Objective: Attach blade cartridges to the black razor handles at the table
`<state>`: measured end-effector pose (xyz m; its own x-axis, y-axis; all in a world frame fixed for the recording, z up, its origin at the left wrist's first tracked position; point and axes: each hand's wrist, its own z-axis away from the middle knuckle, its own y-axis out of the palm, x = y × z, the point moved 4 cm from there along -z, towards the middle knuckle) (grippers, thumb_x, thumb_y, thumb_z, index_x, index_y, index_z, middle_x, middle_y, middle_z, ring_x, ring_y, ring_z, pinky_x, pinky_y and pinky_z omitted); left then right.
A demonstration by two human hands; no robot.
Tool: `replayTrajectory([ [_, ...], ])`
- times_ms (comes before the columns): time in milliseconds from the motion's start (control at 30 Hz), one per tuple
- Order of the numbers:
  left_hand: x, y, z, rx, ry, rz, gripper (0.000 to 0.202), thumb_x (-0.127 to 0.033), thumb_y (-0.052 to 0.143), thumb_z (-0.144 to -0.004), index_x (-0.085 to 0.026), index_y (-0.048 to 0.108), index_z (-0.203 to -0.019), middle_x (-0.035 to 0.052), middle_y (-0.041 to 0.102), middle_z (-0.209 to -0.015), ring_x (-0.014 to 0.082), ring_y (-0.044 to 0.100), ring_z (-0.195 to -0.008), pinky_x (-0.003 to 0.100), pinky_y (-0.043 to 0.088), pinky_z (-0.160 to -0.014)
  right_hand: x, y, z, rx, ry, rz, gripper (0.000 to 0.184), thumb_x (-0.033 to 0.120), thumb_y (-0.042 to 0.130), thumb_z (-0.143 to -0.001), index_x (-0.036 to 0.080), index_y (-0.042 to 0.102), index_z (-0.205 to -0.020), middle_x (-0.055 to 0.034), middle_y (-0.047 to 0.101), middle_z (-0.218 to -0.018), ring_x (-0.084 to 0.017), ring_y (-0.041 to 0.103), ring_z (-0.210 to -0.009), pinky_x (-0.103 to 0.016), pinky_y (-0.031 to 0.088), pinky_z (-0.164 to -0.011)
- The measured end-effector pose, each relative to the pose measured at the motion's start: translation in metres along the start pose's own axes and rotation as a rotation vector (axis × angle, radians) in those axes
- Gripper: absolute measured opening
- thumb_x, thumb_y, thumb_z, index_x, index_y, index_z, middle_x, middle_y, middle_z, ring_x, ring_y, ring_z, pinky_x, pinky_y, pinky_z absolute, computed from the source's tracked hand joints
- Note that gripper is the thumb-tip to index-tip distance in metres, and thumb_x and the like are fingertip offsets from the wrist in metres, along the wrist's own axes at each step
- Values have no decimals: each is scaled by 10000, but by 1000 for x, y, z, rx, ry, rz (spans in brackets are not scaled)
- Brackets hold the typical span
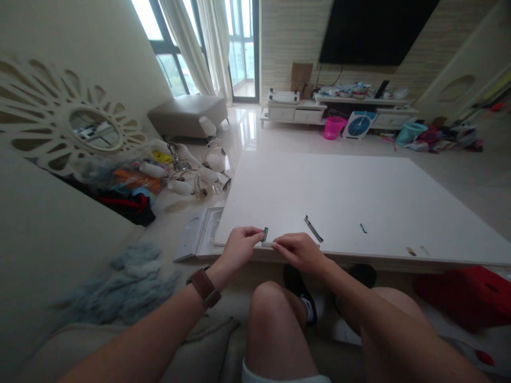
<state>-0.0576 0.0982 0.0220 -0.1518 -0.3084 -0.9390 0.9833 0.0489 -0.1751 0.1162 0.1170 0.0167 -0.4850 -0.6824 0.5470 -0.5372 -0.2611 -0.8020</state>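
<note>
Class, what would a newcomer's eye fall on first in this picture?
Probably the broad white tabletop in the centre, with the left hand pinching a small green piece at its near edge. Then perhaps the petal-framed mirror at the left and the bright pink basket beyond the tabletop.
</note>
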Motion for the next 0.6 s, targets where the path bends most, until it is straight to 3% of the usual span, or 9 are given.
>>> replayTrajectory([
  [100,0,0,0,-6,-13,11,302,-414,686,-680,-143,756,-793,36,690,-702,127,515,-576,244,354,-525,4,0,-1,39,-45,-29,310,387,467,-985,211,714,-920,-35,672,-733,-128,567,-643,-248,332,-618],
  [267,-3,1,1,6,15,14,247,-378,680,-685,-156,759,-758,44,693,-694,137,529,-592,255,386,-556,-3,-6,-5,-113,74,-42,370,404,445,-994,188,703,-840,-35,650,-682,-127,547,-622,-251,336,-623],
  [467,-2,0,0,-1,14,5,260,-393,681,-691,-155,757,-761,31,680,-669,138,536,-603,259,399,-582,-2,-4,-2,6,-13,-75,346,409,461,-984,202,721,-888,-33,656,-695,-125,544,-617,-247,334,-612],
  [600,0,0,-1,16,17,7,249,-381,676,-698,-154,756,-762,25,674,-669,121,503,-566,257,383,-564,-5,-8,-5,-102,73,-78,393,411,442,-993,183,698,-801,-24,624,-650,-120,509,-597,-250,320,-602],
])
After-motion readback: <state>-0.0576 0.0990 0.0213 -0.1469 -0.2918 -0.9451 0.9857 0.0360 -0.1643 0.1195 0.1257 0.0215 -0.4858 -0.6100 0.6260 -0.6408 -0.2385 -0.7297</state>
